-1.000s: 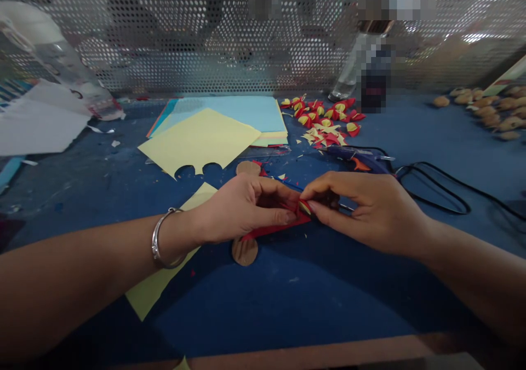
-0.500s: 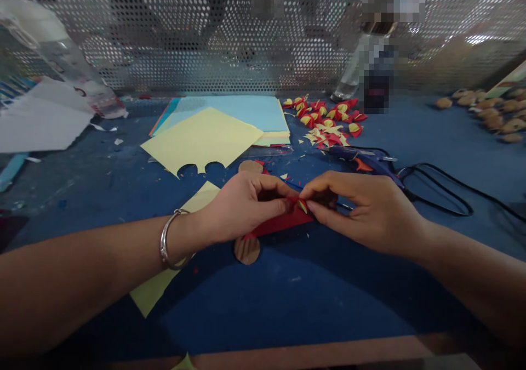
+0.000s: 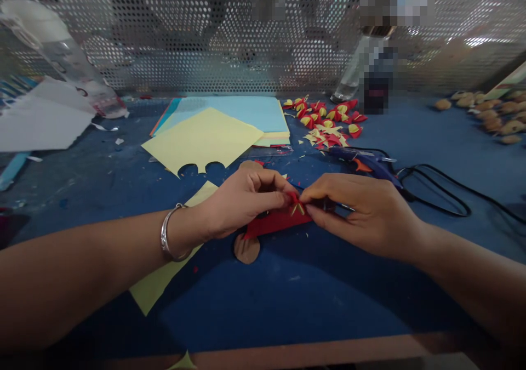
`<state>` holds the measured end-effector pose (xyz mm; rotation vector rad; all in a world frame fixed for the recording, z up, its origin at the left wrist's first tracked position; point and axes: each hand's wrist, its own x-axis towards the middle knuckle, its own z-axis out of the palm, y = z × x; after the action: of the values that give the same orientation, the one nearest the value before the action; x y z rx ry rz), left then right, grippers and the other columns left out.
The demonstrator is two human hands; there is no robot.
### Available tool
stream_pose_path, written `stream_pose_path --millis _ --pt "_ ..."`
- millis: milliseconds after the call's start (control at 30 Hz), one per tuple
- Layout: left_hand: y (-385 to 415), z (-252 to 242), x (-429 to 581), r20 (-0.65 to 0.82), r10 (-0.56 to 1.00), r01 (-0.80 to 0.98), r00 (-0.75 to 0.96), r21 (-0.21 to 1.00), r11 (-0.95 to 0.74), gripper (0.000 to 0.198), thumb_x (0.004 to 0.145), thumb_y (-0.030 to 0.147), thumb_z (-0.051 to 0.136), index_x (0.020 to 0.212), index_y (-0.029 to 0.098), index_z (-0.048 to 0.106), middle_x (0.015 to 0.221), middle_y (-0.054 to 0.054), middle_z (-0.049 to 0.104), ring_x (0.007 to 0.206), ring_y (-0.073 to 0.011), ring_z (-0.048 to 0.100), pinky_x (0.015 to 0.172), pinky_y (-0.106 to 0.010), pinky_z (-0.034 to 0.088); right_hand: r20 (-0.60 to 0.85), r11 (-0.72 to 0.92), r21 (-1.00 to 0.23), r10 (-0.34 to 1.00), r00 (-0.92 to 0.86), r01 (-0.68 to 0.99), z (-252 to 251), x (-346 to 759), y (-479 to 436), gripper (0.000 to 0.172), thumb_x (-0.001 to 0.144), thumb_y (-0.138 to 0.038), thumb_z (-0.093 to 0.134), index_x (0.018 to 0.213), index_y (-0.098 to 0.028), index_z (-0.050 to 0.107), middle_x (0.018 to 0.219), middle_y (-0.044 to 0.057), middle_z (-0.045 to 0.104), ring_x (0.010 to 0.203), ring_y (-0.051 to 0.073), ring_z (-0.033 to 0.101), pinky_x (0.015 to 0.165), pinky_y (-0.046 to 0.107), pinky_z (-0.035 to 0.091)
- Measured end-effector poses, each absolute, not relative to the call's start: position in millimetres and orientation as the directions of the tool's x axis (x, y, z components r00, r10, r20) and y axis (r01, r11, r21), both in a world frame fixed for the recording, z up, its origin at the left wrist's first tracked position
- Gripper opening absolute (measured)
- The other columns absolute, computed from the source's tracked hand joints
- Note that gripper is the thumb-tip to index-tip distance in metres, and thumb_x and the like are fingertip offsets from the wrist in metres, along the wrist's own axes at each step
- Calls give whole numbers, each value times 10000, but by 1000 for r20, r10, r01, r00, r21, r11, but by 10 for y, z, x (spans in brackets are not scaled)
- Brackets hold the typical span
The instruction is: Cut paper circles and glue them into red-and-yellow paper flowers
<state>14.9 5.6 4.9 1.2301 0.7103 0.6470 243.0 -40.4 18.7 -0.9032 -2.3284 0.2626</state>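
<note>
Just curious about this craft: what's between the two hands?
In the head view, a small red-and-yellow piece lies between the left hand and right hand, with a red sheet beside it.

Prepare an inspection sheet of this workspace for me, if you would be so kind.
Surface: blue tabletop, strewn with paper scraps.
Work things: small red-and-yellow paper piece, above red paper; similar pieces heaped farther back.
Clutter: yellow sheet with scalloped cut-outs, partly over a paper stack; brown disc at the red paper's near edge.
Hands: left hand and right hand both pinch the small piece.
Cables: black cable, looped beside the glue gun.
Surroundings: perforated screen behind; bottle at far left.
</note>
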Motion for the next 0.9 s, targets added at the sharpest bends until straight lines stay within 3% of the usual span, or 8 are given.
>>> stream_pose_path --millis 100,333,467,633,800,900 --pt "105 37 133 -127 733 -32 668 980 199 117 760 50 798 777 165 786 740 34 755 677 -60 651 675 -174 485 461 740 -384 672 -579 553 185 2435 -419 103 1008 -168 604 1033 -205 697 866 4 755 714 120 696 682 239 544" --pt "148 48 106 -280 602 54 748 930 365 64 795 111 819 769 149 774 701 15 738 643 -69 651 670 -179 505 418 749 -418 661 -623 514 138 2456 -434 204 1006 -165 608 1180 -214 702 1025 35 802 837 149 760 748 248 585" --pt "129 74 103 -294 568 78 769 925 373 59 819 103 800 786 136 766 703 -3 747 651 -75 668 661 -179 522 402 763 -421 642 -653 490 157 2443 -444 182 1011 -171 605 1145 -244 704 998 33 805 851 167 769 788 278 613" --pt "79 144 121 -299 599 65 743 923 380 98 873 150 805 843 141 712 740 -2 752 637 -79 690 655 -195 567 380 754 -433 649 -659 493 210 2422 -455 108 1010 -171 590 1040 -219 681 903 22 770 776 148 728 769 277 602" --pt "19 189 143 -308 625 125 717 939 319 223 869 208 851 947 158 649 694 1 754 606 -103 704 616 -205 580 368 762 -448 634 -680 468 221 2410 -459 129 1004 -171 584 1070 -203 690 903 24 771 700 122 683 711 261 575" --pt "1 178 159 -303 665 117 682 944 309 168 929 195 775 992 172 621 682 6 748 582 -98 691 604 -203 566 379 759 -458 638 -670 463 205 2410 -450 119 996 -168 591 1047 -205 691 891 20 767 699 121 683 675 254 559"
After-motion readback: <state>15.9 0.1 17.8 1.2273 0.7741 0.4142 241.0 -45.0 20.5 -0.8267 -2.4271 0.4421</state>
